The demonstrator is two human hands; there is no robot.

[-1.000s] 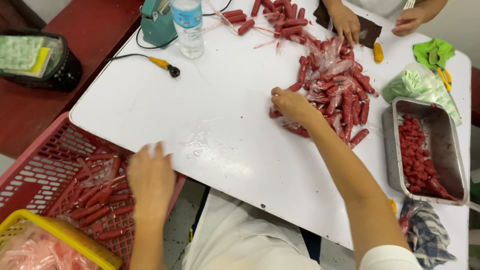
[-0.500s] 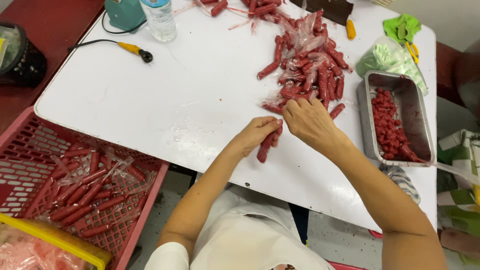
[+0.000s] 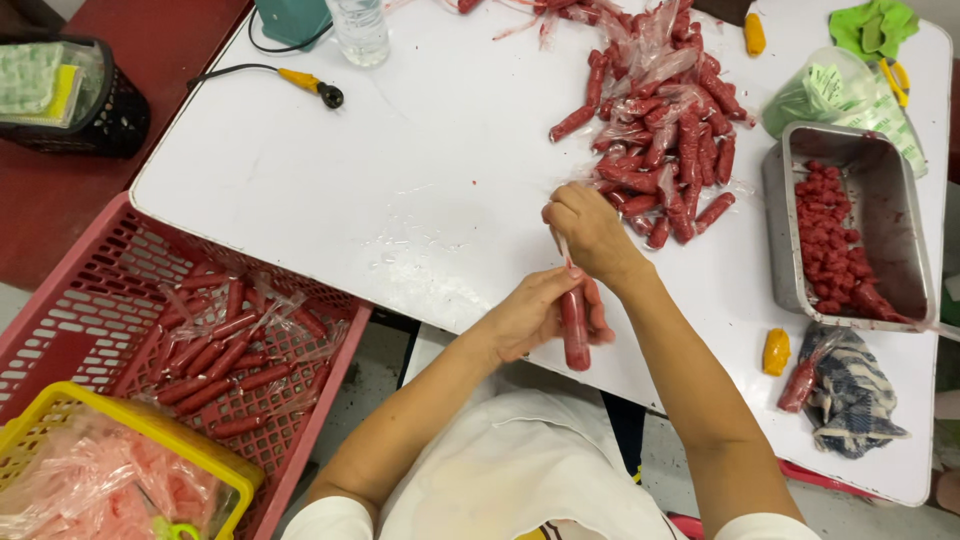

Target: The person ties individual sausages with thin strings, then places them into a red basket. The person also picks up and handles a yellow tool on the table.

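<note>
My left hand [image 3: 535, 312] grips a long red sausage in clear plastic [image 3: 574, 330] at the near edge of the white table [image 3: 400, 170]. Just above it, my right hand [image 3: 583, 228] pinches the thin twisted top end of the same wrapper. A heap of the same wrapped red sausages [image 3: 660, 130] lies on the table beyond my right hand. To the right stands a metal tray [image 3: 790, 240] holding small red pieces.
A pink crate [image 3: 90, 300] with several wrapped sausages sits at lower left, a yellow basket [image 3: 110, 420] of pink plastic in its corner. A clear bottle [image 3: 360, 28], a yellow-handled plug [image 3: 305, 82], a bagged green cloth [image 3: 830, 90], a striped cloth [image 3: 850, 400] and a black basket [image 3: 70, 95] surround the table.
My left hand left the pink crate and came to the table edge. Both hands have taken up one sausage and drawn it toward me, the right pulling its wrapper end upward.
</note>
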